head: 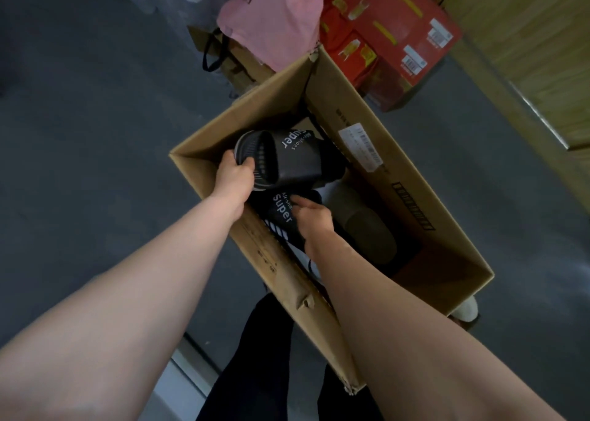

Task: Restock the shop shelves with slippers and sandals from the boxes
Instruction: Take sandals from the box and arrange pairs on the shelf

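An open cardboard box [376, 152] stands on the dark floor in front of me. My left hand [234, 176] grips the toe end of a black slide slipper [297, 158] with "Super" printed on its strap, held inside the box near its top. My right hand [311, 216] reaches into the box and pinches the strap of a second black "Super" slipper [277, 211] lying lower down. A dark olive slipper [367, 229] lies deeper in the box to the right. A white piece shows under my right wrist.
Red printed cartons [392, 27] are stacked behind the box. A pink bag [274, 18] sits on a brown paper bag with black handles [223, 53]. Wood-grain panelling [526, 53] runs along the right. My dark-trousered legs [271, 356] are below the box.
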Demonstrator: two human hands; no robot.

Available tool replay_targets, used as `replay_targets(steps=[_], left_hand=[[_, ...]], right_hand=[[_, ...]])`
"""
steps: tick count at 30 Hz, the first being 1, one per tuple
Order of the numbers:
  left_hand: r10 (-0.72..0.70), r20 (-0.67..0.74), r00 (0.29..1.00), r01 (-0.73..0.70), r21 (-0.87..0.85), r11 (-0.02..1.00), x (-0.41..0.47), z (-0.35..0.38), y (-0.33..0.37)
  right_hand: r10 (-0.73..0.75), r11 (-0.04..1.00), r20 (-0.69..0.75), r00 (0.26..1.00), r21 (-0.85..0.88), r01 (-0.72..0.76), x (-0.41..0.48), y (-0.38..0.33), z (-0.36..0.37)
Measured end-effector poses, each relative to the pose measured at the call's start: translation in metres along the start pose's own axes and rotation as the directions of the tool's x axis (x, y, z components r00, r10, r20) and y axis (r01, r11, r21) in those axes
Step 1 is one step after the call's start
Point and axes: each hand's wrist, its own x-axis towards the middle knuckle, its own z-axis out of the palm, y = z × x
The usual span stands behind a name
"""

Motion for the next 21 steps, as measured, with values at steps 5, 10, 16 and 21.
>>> replay_targets(steps=[5,10,16,21], left_hand=[[0.009,0.028,1.000,-0.009,-0.012,1.000,-0.017,0.000,0.011],[-0.052,0.016,0.999,0.053,-0.138,0.989,-0.044,-0.001,0.018],[-0.101,-0.026,0.995,0.087,-0.327,0.941,-0.113,0.006,0.018],[-0.175,0.010,0.984,0.159,-0.475,0.865,-0.188,0.009,-0.006]], right_hand=[[0.024,1.000,-0.180,0.983,0.022,-0.020,-0.006,-0.006,-0.035],[-0.012,1.000,-0.222,0.975,-0.015,0.009,-0.028,-0.013,-0.068],[-0.162,0.967,-0.033,0.986,-0.203,0.152,-0.070,-0.010,-0.090],[-0.227,0.898,0.138,0.964,-0.353,0.262,-0.047,0.024,-0.127]])
